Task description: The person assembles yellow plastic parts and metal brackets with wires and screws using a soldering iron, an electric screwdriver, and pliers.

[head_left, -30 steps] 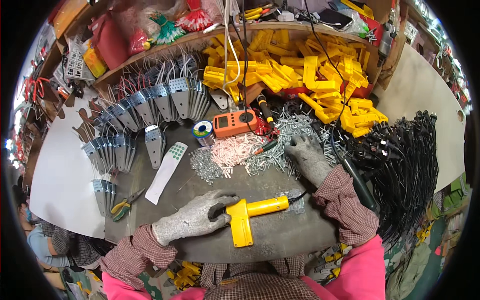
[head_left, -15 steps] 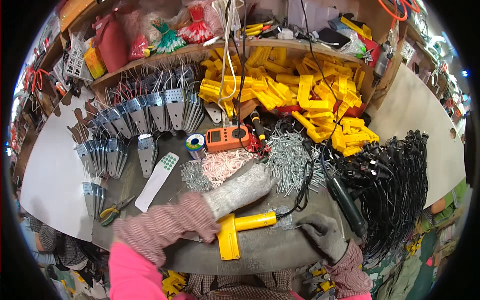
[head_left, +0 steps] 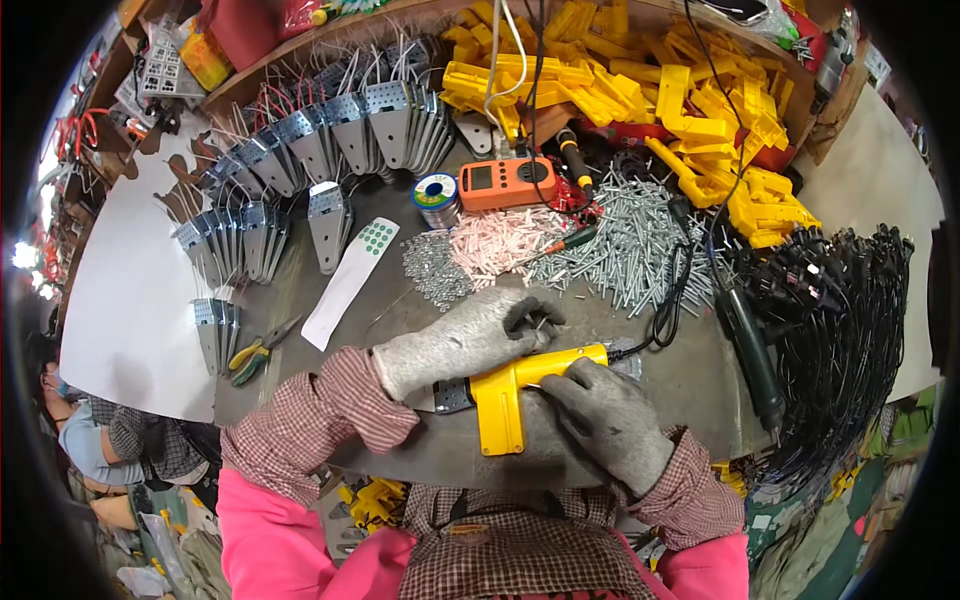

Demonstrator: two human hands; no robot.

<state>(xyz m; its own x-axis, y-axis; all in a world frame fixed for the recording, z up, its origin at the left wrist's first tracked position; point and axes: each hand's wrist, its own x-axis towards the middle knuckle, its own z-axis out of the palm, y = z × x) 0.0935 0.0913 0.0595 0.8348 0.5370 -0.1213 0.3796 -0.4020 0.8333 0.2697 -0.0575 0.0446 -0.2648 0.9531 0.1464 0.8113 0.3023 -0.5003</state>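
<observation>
A yellow plastic housing (head_left: 500,412) with a grip-like side arm lies on the grey worktop before me. A metal plate (head_left: 453,396) juts from its left end, and a black cable (head_left: 632,349) leaves its right end. My left hand (head_left: 480,335), in a grey glove, is just above the housing; its fingers are closed on a small silver piece that looks like a screw. My right hand (head_left: 612,420), also gloved, rests against the housing's right part. Its fingers are pinched, with a thin silver tip like a screw's showing at the fingertips.
Beyond lie silver screws (head_left: 640,245), pale pink sleeves (head_left: 495,245), small clear parts (head_left: 436,268), an orange meter (head_left: 507,183) and a solder spool (head_left: 436,198). Metal plates (head_left: 390,125) stand left; yellow housings (head_left: 690,100) and black cables (head_left: 820,350) fill the right. Pliers (head_left: 260,352) lie left.
My left hand has drawn back from the screw pile to the yellow housing. My right hand has come up and left onto the housing. The whole view has shifted, with the table higher up.
</observation>
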